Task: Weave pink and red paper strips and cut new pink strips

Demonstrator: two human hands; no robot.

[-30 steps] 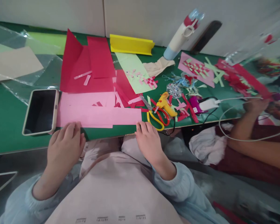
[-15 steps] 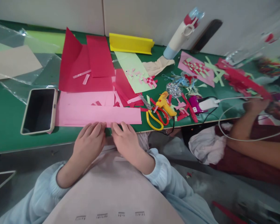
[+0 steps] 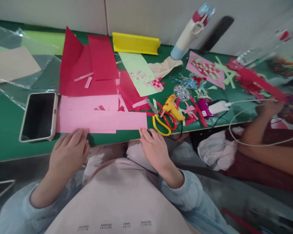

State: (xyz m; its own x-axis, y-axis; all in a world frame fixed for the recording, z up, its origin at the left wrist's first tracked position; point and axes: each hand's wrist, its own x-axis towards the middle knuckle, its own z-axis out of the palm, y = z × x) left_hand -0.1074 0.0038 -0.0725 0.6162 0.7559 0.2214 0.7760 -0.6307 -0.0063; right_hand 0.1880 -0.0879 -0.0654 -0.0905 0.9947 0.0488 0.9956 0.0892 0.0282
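Observation:
A long pink paper strip (image 3: 112, 120) lies near the front edge of the green table, over a larger pink sheet (image 3: 88, 102). At the strip's lower edge, toward its left part, my left hand (image 3: 69, 151) has its fingertips on the paper, fingers close together. My right hand (image 3: 156, 148) touches the strip's lower right corner with its fingertips. Both palms hang over the table edge. Whether either hand pinches the paper is hidden. Red sheets (image 3: 102, 58) lie behind the pink paper. Scissors (image 3: 162, 125) with yellow and red handles rest just past the strip's right end.
A phone (image 3: 38, 117) lies at the left. Right of the strip are a yellow glue gun (image 3: 172, 105), paper scraps and a purple plug adapter (image 3: 206, 109). Behind stand a white bottle (image 3: 189, 34) and folded yellow paper (image 3: 136, 44). Another person's hands work at the far right.
My hands have moved apart along the strip's lower edge, the left one leftward and the right one to the strip's right corner. The lower sheet's edge shows more below the strip.

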